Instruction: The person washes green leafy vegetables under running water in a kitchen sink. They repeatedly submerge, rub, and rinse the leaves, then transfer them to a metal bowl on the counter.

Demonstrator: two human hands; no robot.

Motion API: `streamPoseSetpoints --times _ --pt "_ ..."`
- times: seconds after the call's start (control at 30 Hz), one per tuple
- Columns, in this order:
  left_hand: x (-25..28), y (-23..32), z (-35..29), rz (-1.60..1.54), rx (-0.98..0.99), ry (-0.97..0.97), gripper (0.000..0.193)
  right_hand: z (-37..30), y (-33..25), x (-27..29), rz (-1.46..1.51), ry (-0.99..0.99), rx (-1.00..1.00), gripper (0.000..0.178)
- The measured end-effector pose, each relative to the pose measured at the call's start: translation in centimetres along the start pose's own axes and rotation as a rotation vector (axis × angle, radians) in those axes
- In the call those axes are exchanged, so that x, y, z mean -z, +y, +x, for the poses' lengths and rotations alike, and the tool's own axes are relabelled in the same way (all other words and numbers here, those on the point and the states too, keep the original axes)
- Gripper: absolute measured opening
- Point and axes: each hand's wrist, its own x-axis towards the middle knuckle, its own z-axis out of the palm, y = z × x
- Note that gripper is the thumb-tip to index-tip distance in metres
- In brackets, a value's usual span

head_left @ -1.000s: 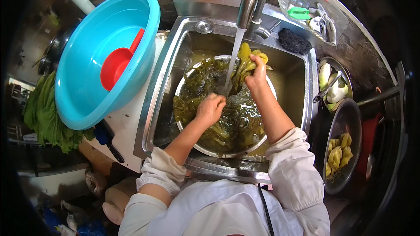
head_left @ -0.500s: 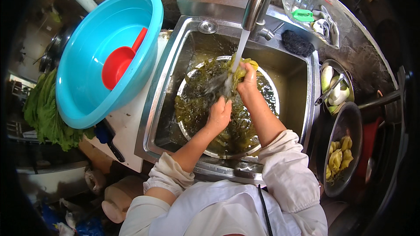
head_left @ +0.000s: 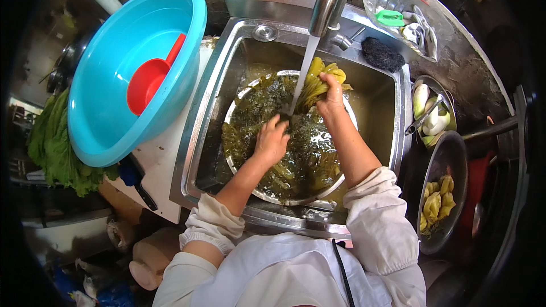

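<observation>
My right hand (head_left: 331, 98) grips a bunch of yellow-green pickled mustard greens (head_left: 313, 86) by its thick stems, just right of the running water. The leafy ends hang toward the stream. Lower and to the left, my left hand (head_left: 271, 141) is over the wet greens with its fingers a little apart, holding nothing that I can see; its fingertips are partly blurred. Beneath both hands a round metal basin (head_left: 228, 118) full of water and loose dark green leaves sits in the steel sink (head_left: 380, 102). Water pours from the faucet (head_left: 330, 8) between my hands.
A blue tub (head_left: 196, 28) with a red dipper (head_left: 149, 84) stands left, by a cleaver (head_left: 138, 182) and leafy greens (head_left: 54, 142). A black scrubber (head_left: 382, 54) lies on the sink's rim. At right, a dark bowl (head_left: 446, 162) holds more yellow greens.
My right hand has drawn the bunch slightly right, out from under the stream. The left hand has moved left and up, its fingers spreading from a closed pose.
</observation>
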Motion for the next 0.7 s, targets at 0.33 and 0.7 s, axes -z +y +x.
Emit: streamPoseSetpoints --times 0.33,0.7 --pt "-0.4 -0.7 4.7 -0.1 0.114 -0.411 0.036 -4.9 0.8 -0.6 -0.541 -0.367 0.076 0.037" --pt "2.5 2.2 7.5 -1.554 0.381 0.036 0.04 -5.7 2.9 -0.9 -0.483 -0.511 0.043 0.085"
